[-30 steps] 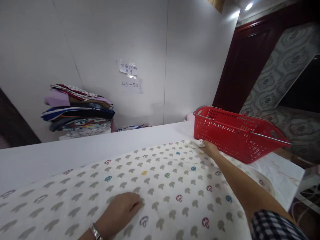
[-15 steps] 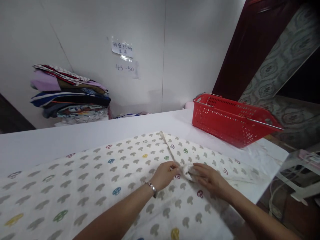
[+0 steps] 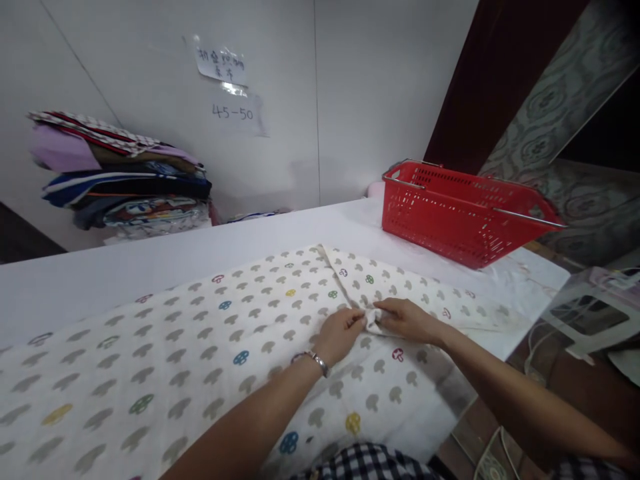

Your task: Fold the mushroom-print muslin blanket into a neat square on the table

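A large white cloth [image 3: 280,320] printed with grey and a few coloured mushrooms lies spread over the table. Its right part is folded over along a slanting edge. At that fold my left hand [image 3: 343,335] pinches the fabric between thumb and fingers, a silver bracelet on its wrist. Close beside it, my right hand [image 3: 407,320] grips a small bunched bit of the same cloth, fingers pointing left. Between the two hands the gathered fabric stands up slightly. Part of the right fingertips is hidden in the folds.
A red plastic basket [image 3: 440,223] with metal handles stands at the table's back right. Folded fabrics [image 3: 130,180] are stacked at the back left against the wall. Paper signs [image 3: 233,115] hang on the wall. A white table [image 3: 135,250] runs beneath; a white frame [image 3: 595,307] stands off its right edge.
My view has shifted a little, tilting downward. Both hands have moved closer together at the bunched cloth, and the right hand has moved away from me. The cloth otherwise lies much as before.
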